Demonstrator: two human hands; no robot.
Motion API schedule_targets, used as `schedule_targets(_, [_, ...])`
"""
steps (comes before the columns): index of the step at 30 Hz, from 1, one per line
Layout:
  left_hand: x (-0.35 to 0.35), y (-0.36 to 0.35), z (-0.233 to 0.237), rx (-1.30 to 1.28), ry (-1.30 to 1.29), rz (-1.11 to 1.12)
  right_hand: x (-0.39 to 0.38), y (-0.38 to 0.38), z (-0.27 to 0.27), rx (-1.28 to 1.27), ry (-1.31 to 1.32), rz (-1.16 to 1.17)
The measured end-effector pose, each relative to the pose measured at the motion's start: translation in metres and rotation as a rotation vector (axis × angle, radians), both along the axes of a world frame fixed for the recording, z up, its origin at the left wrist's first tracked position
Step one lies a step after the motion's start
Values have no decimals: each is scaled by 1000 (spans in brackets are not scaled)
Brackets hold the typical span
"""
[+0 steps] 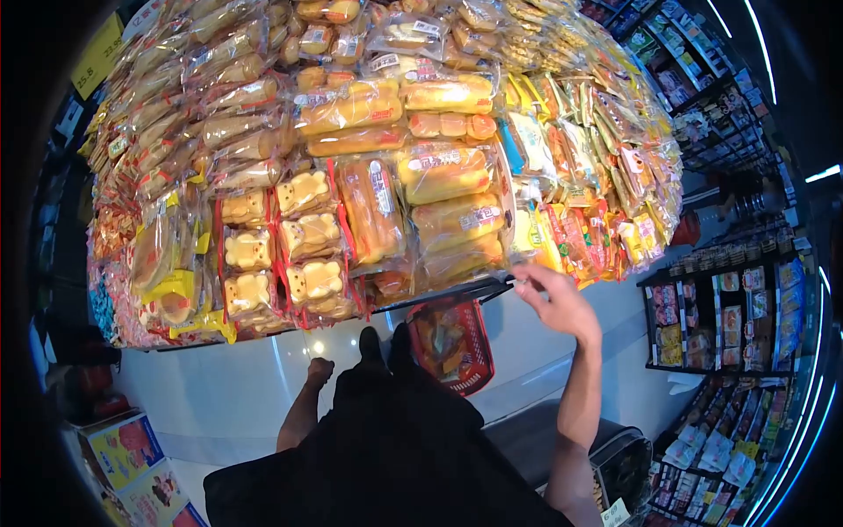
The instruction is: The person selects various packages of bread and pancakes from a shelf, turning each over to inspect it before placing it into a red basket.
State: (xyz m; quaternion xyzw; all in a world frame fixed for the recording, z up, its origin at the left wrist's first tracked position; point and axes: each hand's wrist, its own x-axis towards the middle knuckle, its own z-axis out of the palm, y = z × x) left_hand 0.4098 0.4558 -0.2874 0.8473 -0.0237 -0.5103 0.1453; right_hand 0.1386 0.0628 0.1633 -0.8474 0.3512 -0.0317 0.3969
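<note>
My right hand (553, 299) is at the front edge of a heaped bakery display, its fingers curled at the end of a black basket handle (499, 290). That handle leads down to a red shopping basket (481, 351) on the floor, with packaged food inside. Packs of long bread rolls (457, 220) and red and yellow snack bags (571, 237) lie just beyond this hand. My left hand (320, 371) hangs low beside my leg, fingers closed, with nothing visible in it. Bear-shaped buns (312, 235) in red-edged bags lie on the display ahead of it.
The display spreads across the front, with more wrapped bread (237, 114) at the left. Shelves of packaged goods (724, 316) stand to the right. Printed cartons (132, 457) are at the lower left. Pale floor tiles (219, 395) show around my feet, and a yellow price sign (95, 57) stands upper left.
</note>
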Motion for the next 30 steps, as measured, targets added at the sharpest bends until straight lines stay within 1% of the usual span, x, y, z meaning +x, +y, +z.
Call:
schedule_targets(2, [-3, 2, -6, -119, 3, -58, 7, -15, 15, -83, -61, 75])
schedule_targets(3, [-5, 4, -3, -114, -5, -42, 12, -25, 19, -78, -69, 92])
schedule_targets(5, [-6, 4, 3, -173, -38, 90, 26, -44, 27, -234, -193, 144])
schedule_targets(6, [-7, 6, 5, -173, -52, 110, 38, -47, 42, -363, -187, 180])
schedule_targets(8, [-10, 13, 7, -198, -58, 114, 61, -60, 52, -435, -270, 208])
schedule_targets(9, [-13, 16, 14, -195, -68, 137, 73, -65, 57, -497, -318, 245])
schedule_targets(10, [-16, 17, 24, -185, -106, 179, 86, -69, 60, -493, -332, 267])
schedule_targets(12, [-22, 21, 34, -165, -151, 237, 115, -75, 62, -742, -370, 325])
schedule_targets(14, [-30, 33, 31, -152, -208, 384, 155, -80, 61, -815, -374, 421])
schedule_targets(16, [-40, 51, 23, -121, -192, 395, 197, -76, 49, -858, -523, 495])
schedule_targets(18, [-46, 59, 28, -53, -147, 407, 239, -72, 42, -865, -566, 553])
schedule_targets(19, [-50, 66, 22, -37, -152, 403, 257, -72, 37, -858, -567, 555])
schedule_targets(21, [-55, 76, 14, -20, -154, 406, 288, -73, 29, -950, -562, 599])
schedule_targets(22, [-57, 79, 12, -56, -163, 460, 300, -77, 24, -947, -562, 607])
schedule_targets(23, [-60, 82, 10, -91, -173, 516, 311, -80, 19, -1018, -427, 621])
schedule_targets(24, [-60, 81, 13, -91, -170, 526, 318, -77, 19, -1089, -294, 635])
schedule_targets(25, [-59, 80, 15, -137, -264, 539, 322, -76, 20, -1088, -296, 647])
schedule_targets(26, [-59, 79, 17, -181, -359, 551, 324, -78, 24, -1063, -235, 680])
schedule_targets(27, [-57, 73, 30, -193, -330, 630, 326, -81, 32, -1043, -176, 713])
schedule_targets(28, [-55, 68, 42, -195, -329, 643, 325, -84, 43, -1046, -180, 726])
schedule_targets(30, [-52, 63, 60, -240, -317, 677, 320, -90, 66, -767, -262, 715])
